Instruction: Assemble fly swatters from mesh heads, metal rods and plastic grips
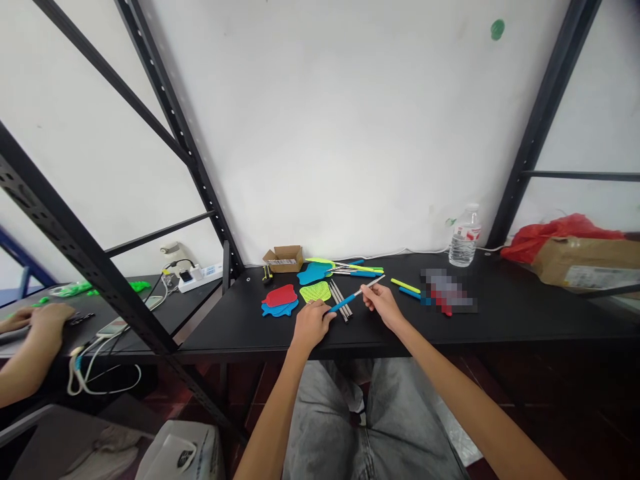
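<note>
Centre frame, the left hand [311, 325] and right hand [381, 303] grip a blue-handled rod [347, 301]; behind, several swatters [314, 273] look assembled, while heads [280, 296], metal rods [338, 293] and handles [405, 285] lie loose.

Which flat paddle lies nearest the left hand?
The perforated yellow-green paddle just beyond the left hand; the red paddle and blue paddles all lie farther from it.
</note>
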The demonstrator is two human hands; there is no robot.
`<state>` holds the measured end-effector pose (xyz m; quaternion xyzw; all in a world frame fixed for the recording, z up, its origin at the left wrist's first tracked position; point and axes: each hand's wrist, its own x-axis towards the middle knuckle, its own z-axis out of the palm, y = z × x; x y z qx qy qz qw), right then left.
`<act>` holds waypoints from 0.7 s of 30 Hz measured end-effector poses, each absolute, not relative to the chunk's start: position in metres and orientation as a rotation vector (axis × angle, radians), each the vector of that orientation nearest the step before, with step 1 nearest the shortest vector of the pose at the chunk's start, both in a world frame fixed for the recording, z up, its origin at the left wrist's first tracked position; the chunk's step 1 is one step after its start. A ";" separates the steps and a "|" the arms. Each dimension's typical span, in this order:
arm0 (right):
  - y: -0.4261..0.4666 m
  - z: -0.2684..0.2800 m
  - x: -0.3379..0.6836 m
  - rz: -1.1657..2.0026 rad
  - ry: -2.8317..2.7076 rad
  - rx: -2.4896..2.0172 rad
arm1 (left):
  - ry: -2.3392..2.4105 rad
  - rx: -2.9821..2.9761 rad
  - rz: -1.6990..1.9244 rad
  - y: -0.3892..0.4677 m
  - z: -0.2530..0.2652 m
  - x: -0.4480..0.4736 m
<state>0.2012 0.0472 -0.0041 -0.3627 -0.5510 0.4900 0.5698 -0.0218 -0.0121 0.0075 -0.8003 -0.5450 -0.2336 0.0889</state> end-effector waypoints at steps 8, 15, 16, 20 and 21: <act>0.047 0.002 0.201 1.239 -1.041 -0.831 | -1.732 -2.141 -0.808 -0.009 0.005 -0.019; 0.045 0.004 0.204 1.262 -1.077 -0.812 | -2.094 -1.629 -0.730 -0.001 -0.008 -0.018; 0.046 0.004 0.204 1.248 -1.105 -0.823 | -2.139 -1.585 -0.723 -0.001 -0.010 -0.019; 0.048 0.003 0.204 1.194 -1.250 -0.878 | -2.155 -1.575 -0.724 0.000 -0.010 -0.021; 0.047 0.003 0.204 1.181 -1.288 -0.884 | -2.147 -1.575 -0.729 -0.001 -0.010 -0.021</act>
